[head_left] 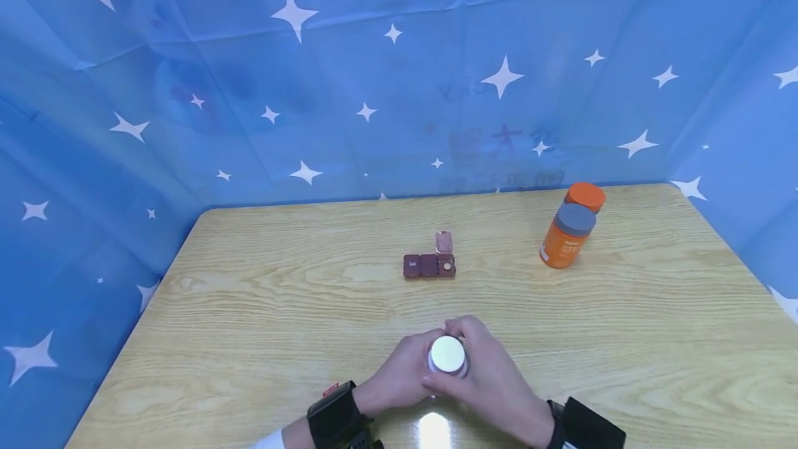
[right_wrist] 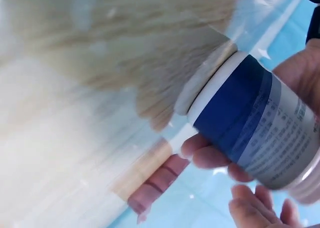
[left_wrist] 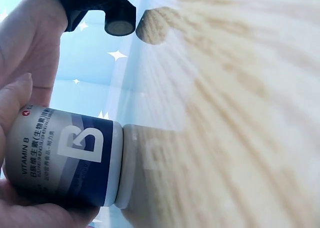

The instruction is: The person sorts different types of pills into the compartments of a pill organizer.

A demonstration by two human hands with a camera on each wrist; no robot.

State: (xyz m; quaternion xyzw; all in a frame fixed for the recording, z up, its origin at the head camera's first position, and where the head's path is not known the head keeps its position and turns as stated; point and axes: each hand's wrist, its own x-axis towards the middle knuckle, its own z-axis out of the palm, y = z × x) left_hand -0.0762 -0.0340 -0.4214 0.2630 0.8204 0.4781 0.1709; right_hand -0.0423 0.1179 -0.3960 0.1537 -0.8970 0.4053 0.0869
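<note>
Both hands meet around a small vitamin B bottle (left_wrist: 75,158), whose white cap (head_left: 447,354) faces up in the head view. My left hand (head_left: 402,369) grips the bottle's body from the left, its fingers showing behind the label in the right wrist view. From the other side, my right hand (head_left: 492,380) curls thumb and fingers about the top near the cap. The bottle (right_wrist: 250,118) has a blue and silver label, and its base is right at the glossy tabletop, which mirrors it. The palms hide most of the bottle from above.
Three dark maroon blocks (head_left: 429,266) sit in a row mid-table, with a pinkish block (head_left: 444,242) behind the right one. Farther right stands an orange jar with a grey lid (head_left: 564,244), partly covering a jar with an orange lid (head_left: 586,195). Blue star-patterned cloth (head_left: 374,75) surrounds the table.
</note>
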